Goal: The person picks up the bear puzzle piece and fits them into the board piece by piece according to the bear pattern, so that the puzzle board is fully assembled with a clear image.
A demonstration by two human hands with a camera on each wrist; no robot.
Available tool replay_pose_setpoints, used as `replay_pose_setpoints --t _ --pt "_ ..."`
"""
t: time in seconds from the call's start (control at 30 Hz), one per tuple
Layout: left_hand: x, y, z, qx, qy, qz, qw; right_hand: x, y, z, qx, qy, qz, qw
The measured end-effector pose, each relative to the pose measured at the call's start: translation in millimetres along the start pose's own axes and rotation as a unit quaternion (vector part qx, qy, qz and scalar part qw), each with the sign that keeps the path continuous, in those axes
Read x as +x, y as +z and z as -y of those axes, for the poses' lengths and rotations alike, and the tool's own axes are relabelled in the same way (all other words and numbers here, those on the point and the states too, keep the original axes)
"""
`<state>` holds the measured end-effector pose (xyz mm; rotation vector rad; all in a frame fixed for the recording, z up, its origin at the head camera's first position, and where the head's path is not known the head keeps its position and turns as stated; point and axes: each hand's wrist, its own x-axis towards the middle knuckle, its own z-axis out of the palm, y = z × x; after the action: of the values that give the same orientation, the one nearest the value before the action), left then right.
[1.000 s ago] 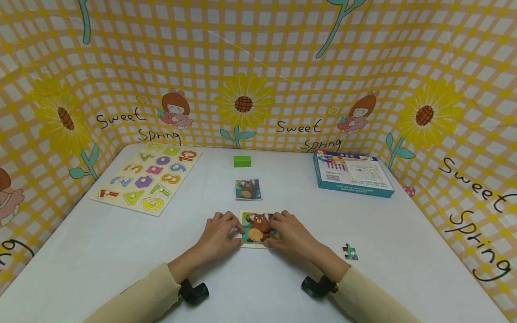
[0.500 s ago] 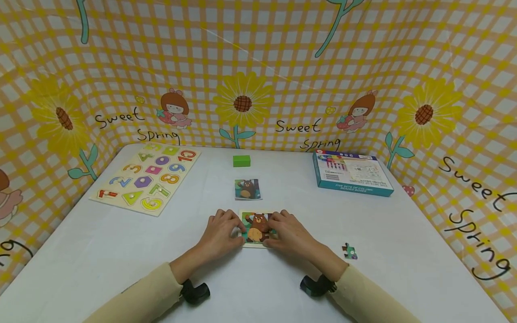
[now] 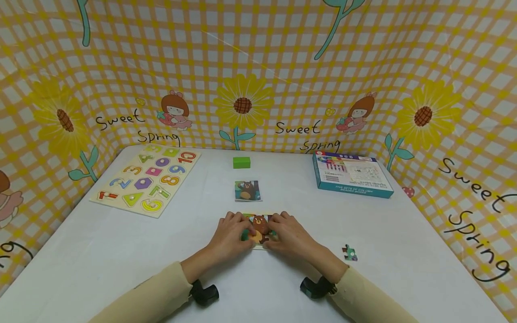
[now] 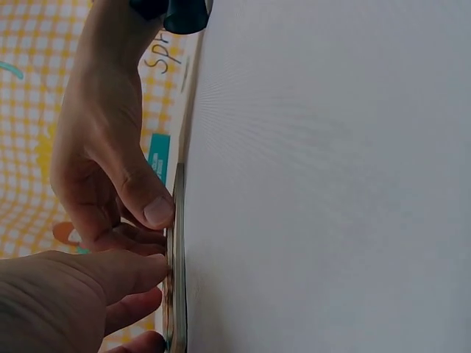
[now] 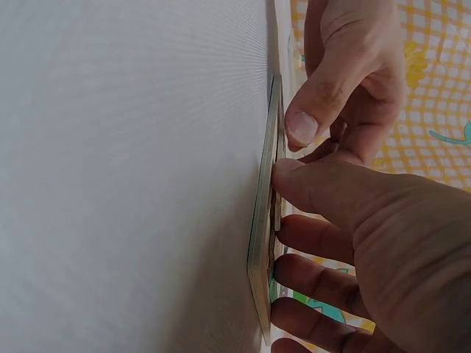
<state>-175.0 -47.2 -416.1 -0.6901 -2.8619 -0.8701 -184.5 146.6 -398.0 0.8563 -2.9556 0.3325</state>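
A puzzle board [image 3: 256,247] with a brown bear picture lies flat on the table, partly covered by both hands. My left hand [image 3: 235,233] rests on its left part, thumb and fingertips touching the pieces; in the left wrist view its thumb [image 4: 143,273] lies against the surface. My right hand [image 3: 291,233] is over the right side, thumb and fingers pinching a puzzle piece [image 5: 279,209] that sits slightly proud of the board in the right wrist view. A loose puzzle piece [image 3: 350,253], green and brown, lies to the right. Beyond the board is a bear picture card [image 3: 248,191].
A wooden number puzzle [image 3: 148,179] lies at the back left. Near the far edge stands a green block [image 3: 241,162]. A flat teal-sided box [image 3: 353,175] occupies the back right. Checked cloth [image 3: 258,54] walls in the white table.
My left hand has moved rightward from the board's left edge onto the pieces, covering more of the bear picture. The right hand stays in nearly the same place.
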Motion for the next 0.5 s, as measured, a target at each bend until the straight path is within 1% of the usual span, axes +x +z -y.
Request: replay_pose_setpoints --t 0.23,0.5 --pt "0.4 1.7 -0.5 0.006 0.002 0.005 1.0 -1.1 0.1 -1.4 -0.007 -0.016 -0.003 0.9998" --pt "1.0 1.6 -0.8 0.006 0.0 0.008 0.9999 -1.3 -0.4 -1.0 0.005 -0.018 -0.018 0.9997"
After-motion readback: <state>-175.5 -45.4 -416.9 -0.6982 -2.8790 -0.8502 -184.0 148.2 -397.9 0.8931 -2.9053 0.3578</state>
